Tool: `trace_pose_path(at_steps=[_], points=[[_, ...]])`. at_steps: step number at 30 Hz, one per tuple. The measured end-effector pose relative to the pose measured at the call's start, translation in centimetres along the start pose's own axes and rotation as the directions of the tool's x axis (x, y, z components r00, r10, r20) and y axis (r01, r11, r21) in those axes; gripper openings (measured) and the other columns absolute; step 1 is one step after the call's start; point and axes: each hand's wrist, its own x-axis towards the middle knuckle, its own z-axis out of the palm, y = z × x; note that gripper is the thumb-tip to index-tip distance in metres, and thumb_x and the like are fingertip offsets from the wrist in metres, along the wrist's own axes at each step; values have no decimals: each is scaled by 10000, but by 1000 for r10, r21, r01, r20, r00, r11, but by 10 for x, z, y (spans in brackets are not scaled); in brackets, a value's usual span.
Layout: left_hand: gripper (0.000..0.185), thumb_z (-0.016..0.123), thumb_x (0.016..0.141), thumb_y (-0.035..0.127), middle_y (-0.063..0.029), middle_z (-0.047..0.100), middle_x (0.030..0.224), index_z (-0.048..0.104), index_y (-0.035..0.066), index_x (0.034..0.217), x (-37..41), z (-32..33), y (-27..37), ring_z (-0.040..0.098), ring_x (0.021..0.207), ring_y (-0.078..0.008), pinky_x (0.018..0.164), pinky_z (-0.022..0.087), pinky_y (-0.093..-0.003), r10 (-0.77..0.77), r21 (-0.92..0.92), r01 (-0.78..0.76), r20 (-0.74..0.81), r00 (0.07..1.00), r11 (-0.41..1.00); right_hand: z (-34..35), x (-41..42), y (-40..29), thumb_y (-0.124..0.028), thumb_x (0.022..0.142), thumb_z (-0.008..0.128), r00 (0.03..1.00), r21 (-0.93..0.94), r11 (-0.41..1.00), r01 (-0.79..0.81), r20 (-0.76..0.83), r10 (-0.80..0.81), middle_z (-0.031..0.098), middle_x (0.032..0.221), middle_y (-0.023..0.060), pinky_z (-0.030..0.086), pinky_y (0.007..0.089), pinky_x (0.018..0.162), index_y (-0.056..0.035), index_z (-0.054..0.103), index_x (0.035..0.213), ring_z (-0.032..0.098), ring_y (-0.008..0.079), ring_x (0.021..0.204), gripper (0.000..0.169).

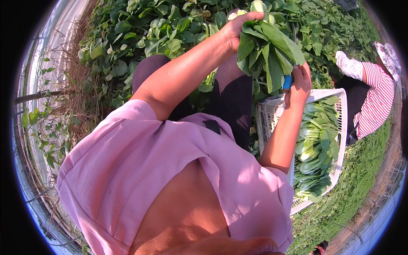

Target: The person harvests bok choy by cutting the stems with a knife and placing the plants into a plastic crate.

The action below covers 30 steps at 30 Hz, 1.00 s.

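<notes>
My left hand [237, 30] grips several heads of bok choy [271, 47] near their pale bases, and their dark green leaves hang down to the right. In my right hand [299, 83] is a knife with a blue handle [287, 83]. A thin grey blade [294, 33] points up behind the leaves, partly hidden by them. Below my right hand, beside my leg, stands a white plastic crate [343, 127]. Rows of bok choy [310, 149] lie stacked in it, and my right forearm crosses over its near side.
Leafy plants [172, 35] grow densely before my knees. Another person [376, 95] in a striped top crouches just beyond the crate. Dry stems [78, 105] and pale plastic sheeting [51, 44] border the left side. A grey crate [347, 4] shows at the top right.
</notes>
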Motion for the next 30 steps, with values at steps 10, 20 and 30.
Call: trace_pose_path(at_steps=[10,20,30], points=[[290,505,826,229,-156,572,945,511,-13,986,-7,20,-16,567,865,-270,824,457,-406,208,49,-202,-311,927,978,-6,-21,-11,-112,765,502,858,-292,840,458,-101,-503,445,1084,153,428,259,651,-19,545,947,491,164,802,209],[299,511,804,233,-142,549,1013,504,29,1023,-6,9,-13,519,942,-280,886,395,-434,365,37,-377,-354,861,925,35,-3,17,-253,588,711,738,-766,358,534,215,-640,496,949,120,380,424,852,-37,508,930,394,319,998,452],[319,510,815,253,-146,539,1047,516,45,1057,0,-2,-13,509,982,-292,910,378,-443,351,6,-370,-329,877,929,50,16,27,-210,566,711,776,-844,345,411,126,-618,490,946,104,408,412,812,-47,463,912,386,289,990,456]])
